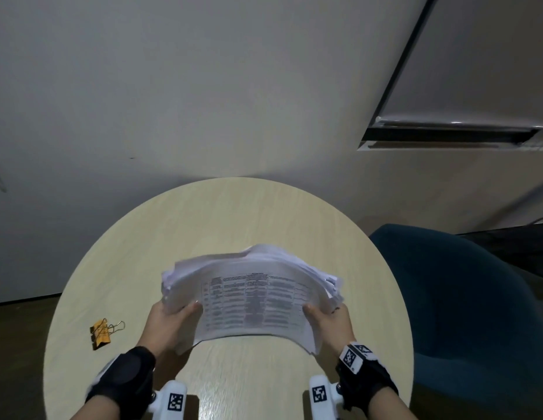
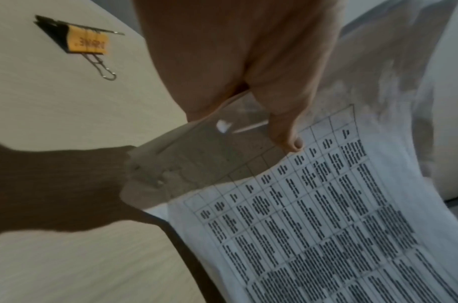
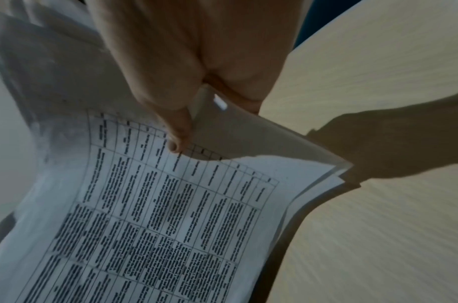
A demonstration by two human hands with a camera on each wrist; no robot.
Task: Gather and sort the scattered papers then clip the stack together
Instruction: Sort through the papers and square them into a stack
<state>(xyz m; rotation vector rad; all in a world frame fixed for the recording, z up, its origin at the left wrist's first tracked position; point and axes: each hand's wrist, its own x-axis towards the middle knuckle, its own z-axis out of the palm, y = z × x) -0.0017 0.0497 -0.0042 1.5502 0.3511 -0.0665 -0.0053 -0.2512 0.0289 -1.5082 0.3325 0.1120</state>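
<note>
A stack of printed papers (image 1: 252,295) with a table of text on the top sheet is held above the round table, bowed upward in the middle. My left hand (image 1: 173,319) grips its left edge, thumb (image 2: 287,133) on top. My right hand (image 1: 327,319) grips its right edge, thumb (image 3: 178,135) on the top sheet (image 3: 171,205). The sheet edges are uneven at the far side. A black binder clip (image 1: 102,334) with an orange label lies on the table, left of my left hand; in the left wrist view the clip (image 2: 80,41) sits apart from the papers (image 2: 326,225).
The round light-wood table (image 1: 227,219) stands against a pale wall. A dark teal chair (image 1: 464,298) is close to the table's right side. A whiteboard ledge (image 1: 452,125) hangs on the wall at upper right.
</note>
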